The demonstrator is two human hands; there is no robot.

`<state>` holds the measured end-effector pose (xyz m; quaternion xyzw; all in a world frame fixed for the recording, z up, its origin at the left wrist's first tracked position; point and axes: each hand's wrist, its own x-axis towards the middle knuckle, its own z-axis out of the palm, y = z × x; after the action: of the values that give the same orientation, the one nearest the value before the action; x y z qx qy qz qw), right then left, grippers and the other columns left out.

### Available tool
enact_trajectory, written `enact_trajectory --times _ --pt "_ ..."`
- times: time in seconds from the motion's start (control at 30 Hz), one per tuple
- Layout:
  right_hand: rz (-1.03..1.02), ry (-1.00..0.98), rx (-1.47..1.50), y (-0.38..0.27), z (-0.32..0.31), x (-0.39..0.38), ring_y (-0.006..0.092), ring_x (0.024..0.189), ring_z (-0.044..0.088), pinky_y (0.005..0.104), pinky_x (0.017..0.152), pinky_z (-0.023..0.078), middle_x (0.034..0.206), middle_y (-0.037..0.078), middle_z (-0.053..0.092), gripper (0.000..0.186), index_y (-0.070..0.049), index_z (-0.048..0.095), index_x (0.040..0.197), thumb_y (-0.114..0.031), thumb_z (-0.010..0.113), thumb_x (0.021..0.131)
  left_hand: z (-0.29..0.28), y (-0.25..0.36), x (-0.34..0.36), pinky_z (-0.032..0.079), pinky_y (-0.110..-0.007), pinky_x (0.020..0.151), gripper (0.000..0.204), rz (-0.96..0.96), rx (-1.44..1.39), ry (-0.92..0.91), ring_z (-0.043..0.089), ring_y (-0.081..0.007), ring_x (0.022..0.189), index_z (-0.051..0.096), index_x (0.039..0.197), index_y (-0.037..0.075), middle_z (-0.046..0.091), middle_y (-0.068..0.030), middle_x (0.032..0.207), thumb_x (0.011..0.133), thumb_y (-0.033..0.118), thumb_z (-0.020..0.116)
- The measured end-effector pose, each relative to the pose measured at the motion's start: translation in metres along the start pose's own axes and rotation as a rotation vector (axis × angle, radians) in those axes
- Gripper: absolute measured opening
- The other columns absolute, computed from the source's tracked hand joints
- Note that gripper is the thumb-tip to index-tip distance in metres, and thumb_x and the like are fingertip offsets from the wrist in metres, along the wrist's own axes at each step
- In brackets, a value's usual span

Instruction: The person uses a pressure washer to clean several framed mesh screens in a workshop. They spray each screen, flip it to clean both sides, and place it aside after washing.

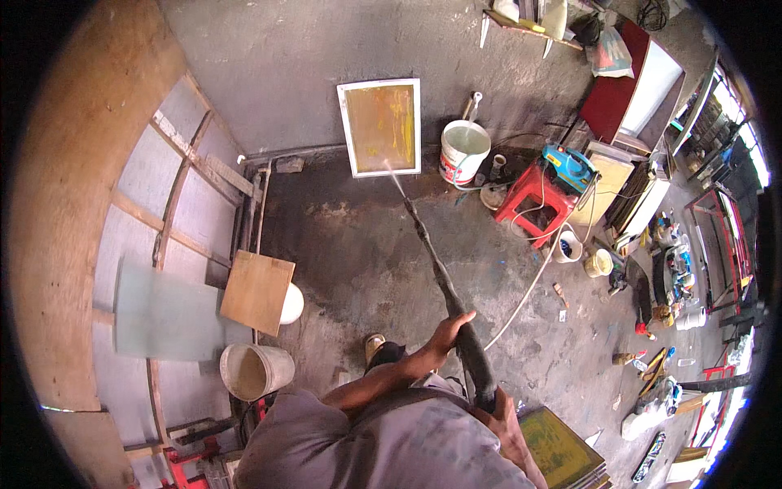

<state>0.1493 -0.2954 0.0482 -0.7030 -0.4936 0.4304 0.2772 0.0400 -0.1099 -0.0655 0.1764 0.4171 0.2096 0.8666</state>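
A long dark spray lance (pixel 438 265) runs away from my body, and both my hands are closed around it. My left hand (pixel 448 334) wraps its shaft farther forward. Nearer my waist, my right hand (pixel 503 420) grips the thick rear end; its fingers are partly hidden. A thin white jet of water leaves the tip toward the lower edge of a white-framed printing screen (pixel 381 126). That screen leans against the grey wall, its brownish mesh streaked with yellow. A pale hose (pixel 529 293) trails from the lance to a blue pressure washer (pixel 570 167) on a red stool (pixel 533 200).
A white bucket of water (pixel 465 155) stands under a wall tap, right of the screen. Panels and a beige bucket (pixel 257 371) line the left side. Stacked screens (pixel 562 448) lie near my right hand. Small pots, tools and boards crowd the right.
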Motion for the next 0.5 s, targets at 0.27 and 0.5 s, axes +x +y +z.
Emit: enact_trajectory --times 0.27,0.5 --pt "0.022 0.105 -0.109 -0.046 0.031 0.021 0.0372 0.066 0.063 0.0415 0.059 0.047 0.07 0.022 0.059 0.049 0.003 0.049 0.096 -0.03 0.076 0.071 0.003 0.067 -0.02 0.045 -0.029 0.063 0.035 0.22 0.169 -0.187 0.057 -0.0138 0.067 0.056 0.086 0.006 0.06 -0.0053 0.073 0.091 0.041 0.053" --pt "0.035 0.045 -0.131 -0.024 0.078 0.041 0.0292 0.065 0.062 0.0394 0.061 0.048 0.071 0.019 0.061 0.051 0.007 0.05 0.096 -0.027 0.077 0.07 -0.064 0.07 -0.027 0.046 -0.029 0.065 0.035 0.197 0.094 -0.071 0.058 -0.0145 0.068 0.058 0.088 0.005 0.06 -0.0071 0.071 0.091 0.039 0.052"
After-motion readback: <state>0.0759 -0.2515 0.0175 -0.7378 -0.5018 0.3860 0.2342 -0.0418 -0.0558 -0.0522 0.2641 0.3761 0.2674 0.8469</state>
